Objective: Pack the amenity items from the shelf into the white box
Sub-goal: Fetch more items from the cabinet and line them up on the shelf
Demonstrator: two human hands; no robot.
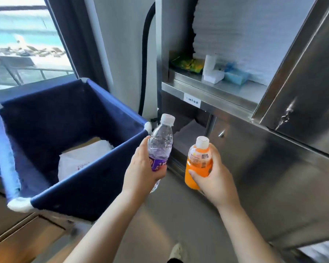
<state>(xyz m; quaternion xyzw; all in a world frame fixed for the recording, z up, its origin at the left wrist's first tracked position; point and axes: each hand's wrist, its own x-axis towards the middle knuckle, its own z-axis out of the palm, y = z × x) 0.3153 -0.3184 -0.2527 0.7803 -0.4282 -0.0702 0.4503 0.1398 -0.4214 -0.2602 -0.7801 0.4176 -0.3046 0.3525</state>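
Your left grip (pixel 143 168) is curled round a clear water bottle (pixel 162 141) with a purple label, held upright at the right corner of the blue fabric bin (pixel 46 120). Your right grip (pixel 216 177) is wrapped round an orange juice bottle (pixel 198 162), just right of it. Other items lie on the far steel shelf (pixel 226 90).
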